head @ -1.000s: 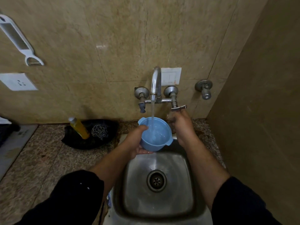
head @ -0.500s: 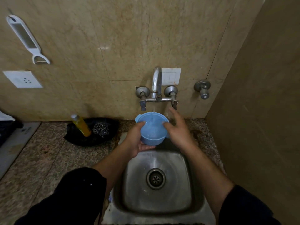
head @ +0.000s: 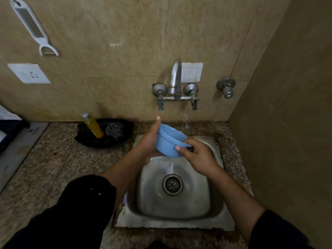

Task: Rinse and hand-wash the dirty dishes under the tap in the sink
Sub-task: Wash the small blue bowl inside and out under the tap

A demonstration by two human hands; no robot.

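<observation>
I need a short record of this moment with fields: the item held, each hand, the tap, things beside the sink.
item held: blue bowl, tilted, above the sink
left hand: holds the bowl's left side, thumb up
right hand: pinches the bowl's right edge
tap: no stream visible at the spout
beside sink: yellow bottle and steel scrubber in a black tray, left of the sink

1. One blue bowl (head: 167, 143) is counted.
2. Two hands are seen: left hand (head: 149, 145), right hand (head: 199, 157).
3. One tap (head: 176, 76) and one sink (head: 179, 221) are noted.
4. One yellow bottle (head: 92, 126) and one steel scrubber (head: 114, 131) are counted.
</observation>
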